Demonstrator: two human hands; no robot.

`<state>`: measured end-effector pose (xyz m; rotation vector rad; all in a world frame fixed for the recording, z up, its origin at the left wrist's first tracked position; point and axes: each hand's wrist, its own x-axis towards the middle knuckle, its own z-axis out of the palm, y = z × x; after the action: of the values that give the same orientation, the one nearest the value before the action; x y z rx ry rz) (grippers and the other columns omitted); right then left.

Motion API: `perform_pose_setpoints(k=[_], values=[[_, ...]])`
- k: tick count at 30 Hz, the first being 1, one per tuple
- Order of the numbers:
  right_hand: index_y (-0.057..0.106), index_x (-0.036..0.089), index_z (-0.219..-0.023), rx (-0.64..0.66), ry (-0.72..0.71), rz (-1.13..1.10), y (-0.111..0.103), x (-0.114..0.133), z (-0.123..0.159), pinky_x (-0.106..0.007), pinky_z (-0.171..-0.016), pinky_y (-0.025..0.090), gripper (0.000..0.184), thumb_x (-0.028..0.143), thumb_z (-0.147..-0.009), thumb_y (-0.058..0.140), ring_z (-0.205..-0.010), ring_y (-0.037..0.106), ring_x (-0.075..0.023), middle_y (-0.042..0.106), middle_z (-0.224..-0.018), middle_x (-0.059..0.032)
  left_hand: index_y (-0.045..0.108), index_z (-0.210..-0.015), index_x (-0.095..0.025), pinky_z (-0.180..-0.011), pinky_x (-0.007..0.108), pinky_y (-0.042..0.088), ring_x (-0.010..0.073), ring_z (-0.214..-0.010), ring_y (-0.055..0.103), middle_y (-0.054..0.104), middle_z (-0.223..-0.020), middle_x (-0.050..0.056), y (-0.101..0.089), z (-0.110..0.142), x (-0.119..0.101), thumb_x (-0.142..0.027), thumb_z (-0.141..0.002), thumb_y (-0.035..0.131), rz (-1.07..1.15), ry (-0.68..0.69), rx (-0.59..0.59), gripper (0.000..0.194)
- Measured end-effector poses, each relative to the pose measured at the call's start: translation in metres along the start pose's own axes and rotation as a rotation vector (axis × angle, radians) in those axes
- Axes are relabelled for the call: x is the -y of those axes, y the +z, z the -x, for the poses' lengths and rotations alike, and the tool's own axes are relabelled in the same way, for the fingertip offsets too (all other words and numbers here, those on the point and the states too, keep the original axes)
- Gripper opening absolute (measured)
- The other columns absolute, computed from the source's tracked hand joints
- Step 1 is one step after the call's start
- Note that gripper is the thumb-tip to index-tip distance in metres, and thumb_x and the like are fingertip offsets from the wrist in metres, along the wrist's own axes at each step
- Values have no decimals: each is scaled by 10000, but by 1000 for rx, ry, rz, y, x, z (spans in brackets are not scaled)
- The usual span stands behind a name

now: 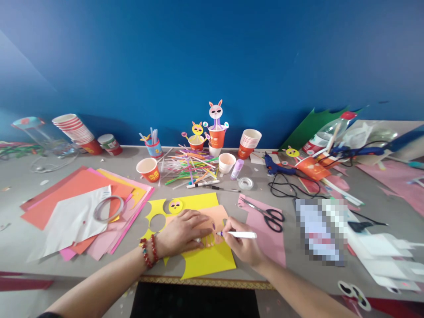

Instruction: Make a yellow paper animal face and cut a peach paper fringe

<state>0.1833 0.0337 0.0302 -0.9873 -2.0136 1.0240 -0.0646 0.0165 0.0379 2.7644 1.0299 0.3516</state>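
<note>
My right hand [242,247] grips a white marker [243,235], its tip down at a peach paper piece [217,213]. Purple and orange marks show there, partly covered by my fingers. Spread flat over the same papers, my left hand [185,229] presses them down. Beneath lies a yellow sheet [218,260] with round cut-outs. A yellow paper face [175,206] with dark eyes rests just above my left hand. To the right of my right hand, black-handled scissors [270,215] lie on a pink sheet [273,247].
Behind the papers are a pile of coloured strips [188,165], a glue stick [237,169], a tape roll [245,183] and paper cups [147,169]. Coloured sheets [79,194] lie left. A blue glue gun [274,167] with a black cord and a bottle [331,131] stand right.
</note>
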Motion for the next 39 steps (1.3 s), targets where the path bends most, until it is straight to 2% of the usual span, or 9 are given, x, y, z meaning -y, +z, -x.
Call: perform_pose_setpoints(k=[11,39], values=[[480,225,-734,25,-5,-20,0,-3,1,-243,-521,332,162,195,-894,486,-526,462,-124,529,-612,43,541,-1316,-309,-1041,431,358,276,-1216,463,509,-1404,66,0,0,0,-475,-954,480,5,-10,12,403],[444,216,-685,61,9,-96,0,-2,3,-232,-496,296,181,136,-842,487,-501,411,-107,481,-587,53,536,-1312,-296,-1034,429,347,280,-1219,457,492,-1423,63,0,0,0,-489,-953,481,9,-6,25,412]])
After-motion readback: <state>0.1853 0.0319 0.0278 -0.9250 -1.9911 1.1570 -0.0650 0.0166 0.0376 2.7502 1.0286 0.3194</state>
